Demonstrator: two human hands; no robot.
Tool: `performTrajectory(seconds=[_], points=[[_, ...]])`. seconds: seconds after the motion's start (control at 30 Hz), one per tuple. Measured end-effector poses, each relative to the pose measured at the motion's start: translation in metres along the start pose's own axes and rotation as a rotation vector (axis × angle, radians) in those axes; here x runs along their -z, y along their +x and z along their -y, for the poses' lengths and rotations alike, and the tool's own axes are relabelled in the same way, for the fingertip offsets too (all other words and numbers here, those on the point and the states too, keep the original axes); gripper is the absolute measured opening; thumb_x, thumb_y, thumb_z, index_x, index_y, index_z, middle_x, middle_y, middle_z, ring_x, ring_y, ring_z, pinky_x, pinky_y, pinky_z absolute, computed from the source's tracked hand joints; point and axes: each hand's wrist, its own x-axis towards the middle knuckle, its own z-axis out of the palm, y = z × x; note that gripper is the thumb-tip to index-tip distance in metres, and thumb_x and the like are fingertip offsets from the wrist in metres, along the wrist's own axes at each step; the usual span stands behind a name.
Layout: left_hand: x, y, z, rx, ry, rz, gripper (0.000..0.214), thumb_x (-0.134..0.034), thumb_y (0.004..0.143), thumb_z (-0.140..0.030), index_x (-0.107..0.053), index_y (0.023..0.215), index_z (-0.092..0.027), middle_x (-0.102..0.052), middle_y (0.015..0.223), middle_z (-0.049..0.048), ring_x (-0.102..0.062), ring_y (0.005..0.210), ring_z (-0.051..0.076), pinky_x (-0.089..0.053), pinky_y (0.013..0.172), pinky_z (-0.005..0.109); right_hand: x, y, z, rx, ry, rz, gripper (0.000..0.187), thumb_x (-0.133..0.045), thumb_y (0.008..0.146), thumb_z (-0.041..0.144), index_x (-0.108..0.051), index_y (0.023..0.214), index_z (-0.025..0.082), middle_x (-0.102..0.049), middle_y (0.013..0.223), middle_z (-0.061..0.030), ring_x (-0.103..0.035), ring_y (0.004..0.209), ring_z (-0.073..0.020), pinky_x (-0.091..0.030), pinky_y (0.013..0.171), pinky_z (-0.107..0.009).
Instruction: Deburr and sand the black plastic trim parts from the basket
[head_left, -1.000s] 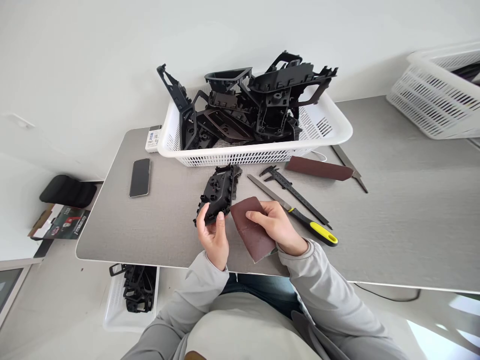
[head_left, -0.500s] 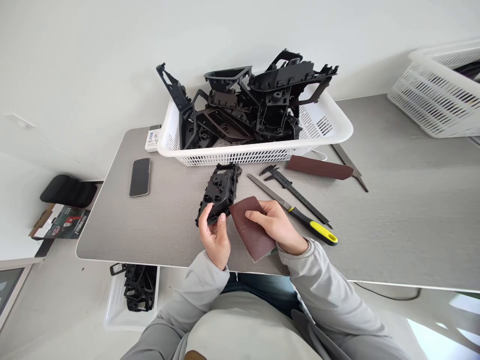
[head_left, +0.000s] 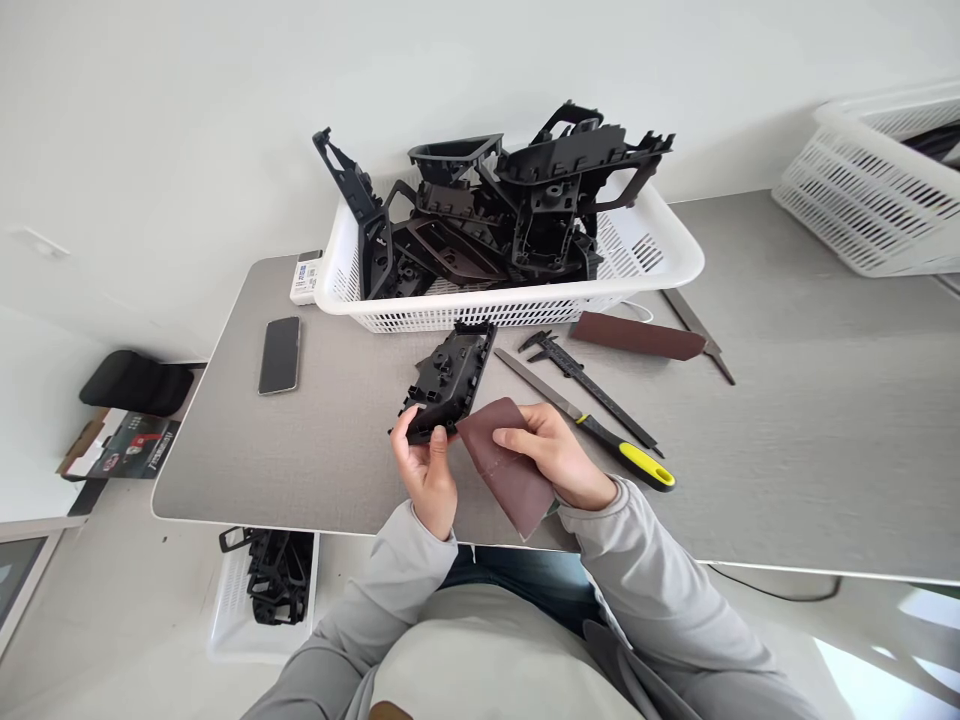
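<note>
My left hand [head_left: 427, 475] grips the near end of a black moulded plastic part [head_left: 448, 375], thumb and fingers on either side of it. The part slants away from me over the table, its ribbed, clipped side facing up. Folded brown sandpaper [head_left: 506, 465] is pinched in my right hand [head_left: 559, 450], thumb on top and the other fingers underneath. The sandpaper's left corner lies close to the part's near end; whether they touch I cannot tell. Just right of my right hand lies a file [head_left: 592, 425] with a black and yellow handle.
Behind the hands stands a white basket [head_left: 480, 312] heaped with black plastic parts. Black calipers [head_left: 592, 385], another sandpaper piece [head_left: 637, 336] and a bare metal file [head_left: 697, 335] lie to the right. A phone [head_left: 280, 355] rests at left. Another basket [head_left: 870, 200] stands far right.
The black part has turned in my left hand, its far end swinging to the right and tipping. The sandpaper's lower corner has dropped slightly towards me.
</note>
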Motion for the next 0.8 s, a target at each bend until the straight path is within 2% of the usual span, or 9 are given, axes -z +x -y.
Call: performTrajectory(seconds=[0.13, 0.23, 0.37, 0.47, 0.6, 0.8], points=[[-0.001, 0.002, -0.003, 0.12, -0.075, -0.001, 0.04, -0.07, 0.083, -0.045, -0.054, 0.116, -0.027, -0.062, 0.11, 0.0049, -0.068, 0.085, 0.014, -0.06, 0.068, 0.025, 0.004, 0.001, 0.002, 0.062, 0.112, -0.098, 0.016, -0.07, 0.057, 0.034, -0.066, 0.061, 0.019, -0.059, 0.053, 0.0021, -0.046, 0.045, -0.0107, -0.035, 0.044, -0.024], [-0.001, 0.004, -0.005, 0.202, -0.077, 0.07, 0.04, -0.069, 0.083, -0.049, -0.055, 0.115, -0.028, -0.063, 0.099, 0.0017, -0.066, 0.072, 0.011, -0.059, 0.06, 0.023, 0.007, 0.003, 0.003, 0.093, 0.153, -0.21, 0.017, -0.067, 0.055, 0.036, -0.059, 0.057, 0.021, -0.053, 0.049, 0.0027, -0.042, 0.042, -0.0111, -0.033, 0.042, -0.026], [-0.002, 0.005, -0.009, 0.294, -0.085, 0.156, 0.042, -0.069, 0.081, -0.052, -0.056, 0.113, -0.028, -0.063, 0.1, 0.0014, -0.062, 0.063, 0.008, -0.059, 0.055, 0.023, 0.007, 0.005, 0.002, 0.155, 0.118, -0.365, 0.018, -0.062, 0.056, 0.04, -0.054, 0.059, 0.024, -0.051, 0.051, 0.0012, -0.042, 0.046, -0.0138, -0.035, 0.045, -0.028], [-0.004, 0.005, -0.011, 0.305, -0.096, 0.177, 0.047, -0.071, 0.079, -0.053, -0.054, 0.115, -0.028, -0.063, 0.105, 0.0036, -0.066, 0.073, 0.012, -0.059, 0.056, 0.023, 0.004, 0.005, 0.001, 0.173, 0.071, -0.377, 0.021, -0.063, 0.056, 0.043, -0.053, 0.059, 0.024, -0.053, 0.052, 0.0001, -0.042, 0.046, -0.0146, -0.034, 0.045, -0.029], [-0.005, 0.004, -0.009, 0.246, -0.047, 0.206, 0.064, -0.082, 0.07, -0.046, -0.049, 0.122, -0.03, -0.062, 0.112, 0.0063, -0.066, 0.084, 0.016, -0.056, 0.054, 0.02, 0.001, 0.005, -0.001, 0.184, 0.108, -0.363, 0.02, -0.065, 0.055, 0.04, -0.055, 0.058, 0.023, -0.055, 0.053, 0.0003, -0.042, 0.046, -0.014, -0.035, 0.046, -0.029], [-0.005, 0.002, -0.007, 0.199, -0.02, 0.272, 0.065, -0.08, 0.072, -0.047, -0.046, 0.124, -0.03, -0.061, 0.113, 0.0079, -0.067, 0.085, 0.017, -0.057, 0.057, 0.023, 0.003, 0.007, -0.001, 0.177, 0.186, -0.368, 0.016, -0.065, 0.055, 0.036, -0.055, 0.057, 0.023, -0.051, 0.05, 0.0019, -0.043, 0.046, -0.0136, -0.037, 0.046, -0.029]])
